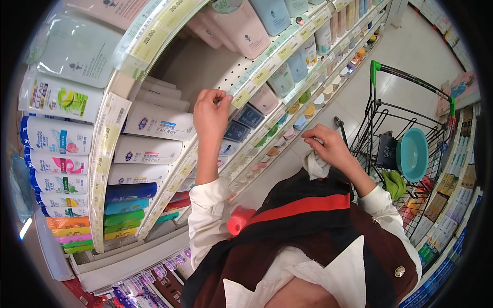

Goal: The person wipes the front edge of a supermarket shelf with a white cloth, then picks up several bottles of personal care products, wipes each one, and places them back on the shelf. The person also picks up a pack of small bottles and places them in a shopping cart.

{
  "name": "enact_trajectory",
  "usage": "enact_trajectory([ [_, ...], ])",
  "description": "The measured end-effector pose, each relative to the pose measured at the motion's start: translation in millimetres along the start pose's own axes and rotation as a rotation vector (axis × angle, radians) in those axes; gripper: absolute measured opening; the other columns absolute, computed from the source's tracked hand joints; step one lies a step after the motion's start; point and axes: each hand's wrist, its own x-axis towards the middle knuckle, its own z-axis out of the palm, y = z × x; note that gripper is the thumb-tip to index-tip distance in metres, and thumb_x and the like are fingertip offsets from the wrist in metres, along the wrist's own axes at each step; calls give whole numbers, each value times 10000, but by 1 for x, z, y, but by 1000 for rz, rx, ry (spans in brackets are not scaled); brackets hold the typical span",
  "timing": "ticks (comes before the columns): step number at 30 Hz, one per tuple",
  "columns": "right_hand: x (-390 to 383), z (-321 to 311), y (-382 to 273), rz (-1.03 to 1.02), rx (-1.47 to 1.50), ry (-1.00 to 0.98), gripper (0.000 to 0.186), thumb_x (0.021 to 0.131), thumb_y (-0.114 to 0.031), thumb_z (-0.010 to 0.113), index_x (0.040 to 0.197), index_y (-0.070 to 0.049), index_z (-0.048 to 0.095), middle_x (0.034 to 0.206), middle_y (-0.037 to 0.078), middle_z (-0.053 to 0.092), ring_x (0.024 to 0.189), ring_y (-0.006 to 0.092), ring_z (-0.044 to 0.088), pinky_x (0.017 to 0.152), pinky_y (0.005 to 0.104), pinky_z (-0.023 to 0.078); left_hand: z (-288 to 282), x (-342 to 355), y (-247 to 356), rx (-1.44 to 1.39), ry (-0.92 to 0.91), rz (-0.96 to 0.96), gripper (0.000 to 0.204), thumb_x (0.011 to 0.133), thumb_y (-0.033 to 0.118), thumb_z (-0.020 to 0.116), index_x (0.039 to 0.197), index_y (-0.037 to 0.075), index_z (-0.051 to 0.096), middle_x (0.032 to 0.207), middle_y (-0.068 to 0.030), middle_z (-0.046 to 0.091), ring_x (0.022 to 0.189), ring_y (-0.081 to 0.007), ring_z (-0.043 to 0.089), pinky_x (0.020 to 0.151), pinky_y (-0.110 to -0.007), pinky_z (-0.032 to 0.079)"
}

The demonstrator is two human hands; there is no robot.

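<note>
My left hand (210,110) is raised to a white perforated shelf (234,77), its fingers pinched at the edge beside a yellow price strip (242,97). Behind it are large white bottles (151,120) and a bare stretch of shelf. Just above stand pale pink bottles (239,25). Under the price strip are pink and dark blue containers (246,115). My right hand (321,143) is lower, in front of my dark apron, its fingers curled round a crumpled pale grey cloth (314,164) that hangs below it.
At the right a black wire cart (380,113) with green corners carries a turquoise basin (412,154), a dark object and a green cloth (393,185). Another stocked shelf (452,190) runs along the far right. The tiled floor (416,46) shows between the shelves.
</note>
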Motion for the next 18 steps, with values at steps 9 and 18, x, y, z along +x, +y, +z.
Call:
enact_trajectory([
  [9, -7, -2, -2, 4, -37, 47, 130, 885, -68, 669, 1012, -50, 695, 887, 115, 655, 834, 299, 655, 721, 361, 517, -5, 6, 4, 119, -63, 37, 175, 855, 185, 705, 906, 18, 682, 841, -102, 646, 746, -252, 630, 676, -374, 485],
  [18, -33, 7, -4, 115, -37, 144, 124, 886, -58, 671, 1006, -37, 694, 852, 113, 626, 777, 263, 627, 683, 342, 492, -3, -11, 11, 221, 33, 24, 129, 835, 185, 725, 832, 56, 720, 837, -68, 659, 715, -225, 642, 657, -357, 498],
])
